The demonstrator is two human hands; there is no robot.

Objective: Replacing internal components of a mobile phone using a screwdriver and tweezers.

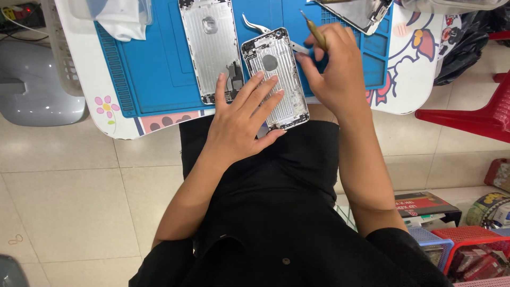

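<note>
Phone shell [277, 79], silver, bare metal inside face up, with a round hole near its top end; lay in the upper centre of the frame, slightly tilted, its lower end over the near edge of the desk [101, 95] and above the person's lap.

Left hand [241, 119]: rested flat on the lower half of the phone shell, fingers [258, 93] spread and laid along it, thumb against the shell's lower edge, holding it down.

Right hand [334, 72]: at the shell's upper right edge, fingers pressed together and pinching a thin tool [315, 32] with a yellowish handle, its shaft slanted toward the top of the frame. Whether the tool's tip touched the shell could not be told.

Second phone shell [211, 50]: silver, larger in view, just left of the first, lying on the blue mat [154, 74], with dark parts at its lower end.

Tweezers [255, 24]: silver, curved, on the mat between the two shells at the top, partly hidden behind the first shell.

Blue mat: covered most of the desk, ribbed along its left edge.

Desk: white, with a flower print at lower left and a cartoon print at right.

White cloth [123, 24]: upper left, on the mat's edge.

Phone screen part [361, 13]: upper right, on the mat, cut by the frame edge.

Red chair [478, 114]: right of the frame, on the tiled floor [69, 202].

Red basket [473, 250]: lower right corner, beside a blue basket [430, 242].
</note>
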